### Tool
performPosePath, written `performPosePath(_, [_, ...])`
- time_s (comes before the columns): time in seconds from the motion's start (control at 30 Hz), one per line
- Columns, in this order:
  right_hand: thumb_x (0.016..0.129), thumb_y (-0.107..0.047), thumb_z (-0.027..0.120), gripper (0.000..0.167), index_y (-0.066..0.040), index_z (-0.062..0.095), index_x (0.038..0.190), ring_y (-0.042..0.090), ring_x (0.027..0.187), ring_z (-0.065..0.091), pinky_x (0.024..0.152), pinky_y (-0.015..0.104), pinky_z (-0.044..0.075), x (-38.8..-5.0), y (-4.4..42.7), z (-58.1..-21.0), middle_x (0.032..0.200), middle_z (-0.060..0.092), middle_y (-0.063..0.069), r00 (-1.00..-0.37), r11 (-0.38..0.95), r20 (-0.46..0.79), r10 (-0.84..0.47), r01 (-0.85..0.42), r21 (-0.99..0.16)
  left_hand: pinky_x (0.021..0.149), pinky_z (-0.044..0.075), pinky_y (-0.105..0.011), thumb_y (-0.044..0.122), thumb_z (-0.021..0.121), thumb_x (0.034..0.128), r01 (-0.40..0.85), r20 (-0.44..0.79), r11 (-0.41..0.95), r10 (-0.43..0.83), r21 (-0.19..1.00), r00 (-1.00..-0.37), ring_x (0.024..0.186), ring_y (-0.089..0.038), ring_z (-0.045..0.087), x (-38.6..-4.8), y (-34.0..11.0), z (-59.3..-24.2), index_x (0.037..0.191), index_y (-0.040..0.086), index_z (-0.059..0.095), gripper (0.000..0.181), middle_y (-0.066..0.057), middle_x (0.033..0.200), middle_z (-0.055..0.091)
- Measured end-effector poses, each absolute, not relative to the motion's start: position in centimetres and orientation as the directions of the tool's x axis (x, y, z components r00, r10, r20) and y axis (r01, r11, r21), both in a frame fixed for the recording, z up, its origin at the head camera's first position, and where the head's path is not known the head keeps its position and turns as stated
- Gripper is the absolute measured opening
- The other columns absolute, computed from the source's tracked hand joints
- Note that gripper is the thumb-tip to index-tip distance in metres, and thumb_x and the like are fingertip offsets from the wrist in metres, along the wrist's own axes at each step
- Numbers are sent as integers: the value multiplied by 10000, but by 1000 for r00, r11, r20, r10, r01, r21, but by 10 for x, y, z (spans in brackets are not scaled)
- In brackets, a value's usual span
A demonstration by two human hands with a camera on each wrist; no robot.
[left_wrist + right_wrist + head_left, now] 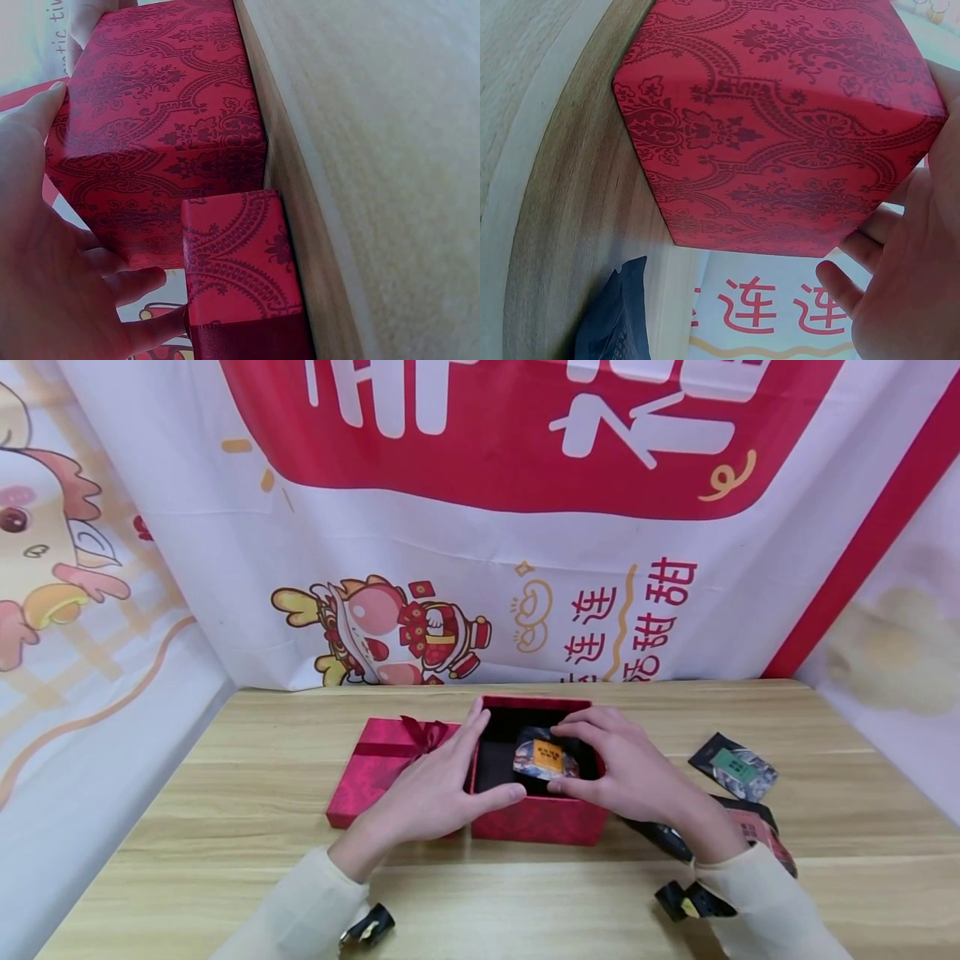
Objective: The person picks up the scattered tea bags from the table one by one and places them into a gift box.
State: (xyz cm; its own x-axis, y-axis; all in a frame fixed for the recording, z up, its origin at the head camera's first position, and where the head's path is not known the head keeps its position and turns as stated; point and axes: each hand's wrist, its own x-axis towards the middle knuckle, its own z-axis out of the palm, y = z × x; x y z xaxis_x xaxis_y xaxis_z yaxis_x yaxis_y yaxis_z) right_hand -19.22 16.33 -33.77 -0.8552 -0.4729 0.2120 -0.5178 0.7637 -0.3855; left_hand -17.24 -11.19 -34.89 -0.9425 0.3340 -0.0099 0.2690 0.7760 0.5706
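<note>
A red patterned box (536, 821) with a dark inside stands uncovered on the table. My right hand (626, 766) holds a dark packet with an orange label (546, 758) between thumb and fingers, within the box's opening. My left hand (442, 777) rests at the box's left side, thumb on the front rim and fingers along the side. In the left wrist view, the left hand (60, 247) lies against the box (157, 97). In the right wrist view, the right hand (907, 262) is beside the box (780, 135); the packet is hidden there.
A red lid with a ribbon bow (371, 768) lies left of the box, partly under the left forearm. To the right are a green-labelled packet (735, 767) and a red-labelled packet (757, 828). Black strapped items sit near both wrists. A printed cloth (450, 543) hangs behind.
</note>
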Motion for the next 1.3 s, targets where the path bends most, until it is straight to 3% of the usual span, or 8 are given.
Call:
performPosePath(0.47, [888,-589,790,708,-234,622,1477,334,1512,407,1210,684,290,-193,167,-339,1561,553,50,-859,758,195,-473,-510,-408,1209,404,-635,909,557,844,280,0,779,339,561,-941,1610,-235,336,-172,-112,-350,1711,384,52,1133,249,1769,-8])
performPosePath(0.63, [896,-559,811,714,-237,594,1495,348,1485,457,1187,700,371,-196,175,-341,1575,536,65,-855,707,238,-460,-515,-485,1205,406,-639,885,579,853,274,-3,781,333,561,-943,1608,-241,341,-172,-112,-349,1707,398,44,1119,259,1763,-5])
performPosePath(0.93, [960,-448,786,658,-190,564,1522,363,1480,482,1164,720,377,-206,209,-337,1582,553,77,-896,673,298,-329,-444,-591,1204,408,-640,876,587,856,275,-3,781,333,561,-943,1618,-240,321,-172,-111,-349,1709,394,42,1121,231,1777,-1])
performPosePath(1.3, [949,-436,799,736,-172,505,1569,427,1435,475,1154,746,332,-214,259,-335,1568,530,172,-940,702,287,-185,-331,-630,1191,427,-632,874,597,850,271,-2,786,327,555,-945,1607,-237,348,-172,-111,-348,1707,403,42,1124,242,1767,24])
